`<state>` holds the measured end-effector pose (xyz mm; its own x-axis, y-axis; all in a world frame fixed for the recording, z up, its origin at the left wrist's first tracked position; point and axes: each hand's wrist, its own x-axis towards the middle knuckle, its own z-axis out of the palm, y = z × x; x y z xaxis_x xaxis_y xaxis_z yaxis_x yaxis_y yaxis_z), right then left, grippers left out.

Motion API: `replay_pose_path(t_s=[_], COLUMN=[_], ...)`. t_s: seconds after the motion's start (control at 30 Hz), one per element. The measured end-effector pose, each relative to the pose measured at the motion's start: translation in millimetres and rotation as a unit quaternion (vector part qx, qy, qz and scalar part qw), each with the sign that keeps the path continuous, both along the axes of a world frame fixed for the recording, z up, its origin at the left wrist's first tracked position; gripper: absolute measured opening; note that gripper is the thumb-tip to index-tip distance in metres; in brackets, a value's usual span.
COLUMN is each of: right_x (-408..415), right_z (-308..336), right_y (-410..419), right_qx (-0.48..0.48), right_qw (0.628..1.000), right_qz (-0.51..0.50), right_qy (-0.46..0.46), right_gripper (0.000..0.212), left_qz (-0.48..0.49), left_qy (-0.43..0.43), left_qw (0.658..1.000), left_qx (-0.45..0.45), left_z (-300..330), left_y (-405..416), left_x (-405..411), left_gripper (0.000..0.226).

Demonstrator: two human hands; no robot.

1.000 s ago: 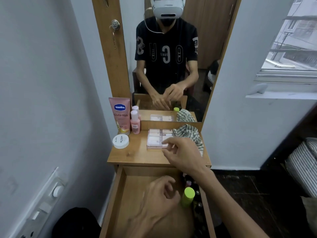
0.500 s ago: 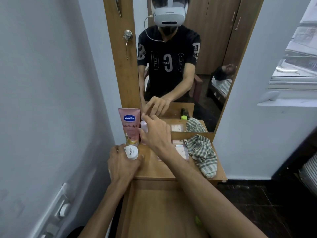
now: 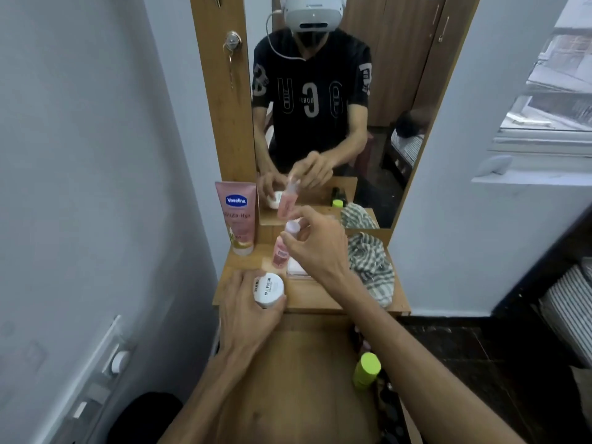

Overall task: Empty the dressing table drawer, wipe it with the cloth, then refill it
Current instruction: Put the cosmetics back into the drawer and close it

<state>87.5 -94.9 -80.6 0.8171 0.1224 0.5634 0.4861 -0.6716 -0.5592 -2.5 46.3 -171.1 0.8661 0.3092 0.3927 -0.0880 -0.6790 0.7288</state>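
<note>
Head view: 2 bare hands over a wooden dressing table worktop [image 3: 307,298] with a mirror [image 3: 320,107] behind it.
Left hand [image 3: 246,312]: grip closed around a white jar [image 3: 268,290] labelled nail polish, at the front left edge of the worktop.
Right hand [image 3: 315,243]: fingertips pinch the white cap of a small pink bottle [image 3: 281,251], which is tilted; whether its base touches the worktop, I cannot tell.
Pink tube [image 3: 237,216]: stands upright at the back left corner, against the mirror frame.
Cloth [image 3: 371,267]: green-and-white checked, bunched on the right side of the worktop, apart from both hands.
Flat pale box [image 3: 296,269]: lies on the worktop, partly hidden under the right wrist.
Drawer [image 3: 298,379]: pulled open below the worktop; its wooden floor is mostly bare, with a lime-capped bottle [image 3: 366,373] and dark small items along the right wall.
</note>
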Motion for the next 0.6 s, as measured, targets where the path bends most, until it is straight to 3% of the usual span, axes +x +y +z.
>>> replay_pose_path(t_s=[0.23, 0.47, 0.6], right_x=[-48, -83, -98], right_z=[0, -11, -19], right_y=[-68, -109, -118], right_qx=[0.028, 0.030, 0.029], right_qw=[0.998, 0.994, 0.992], right_qz=[0.044, 0.050, 0.066], right_qy=[0.042, 0.093, 0.107], right_gripper=[0.021, 0.026, 0.024], left_qz=[-0.151, -0.246, -0.256], left_qy=[0.020, 0.193, 0.251], left_qw=[0.988, 0.947, 0.931], left_qx=[0.039, 0.075, 0.069], left_z=[-14, -57, -63], left_y=[-47, -90, -112], left_x=[-57, -86, -86], left_gripper=[0.056, 0.067, 0.058])
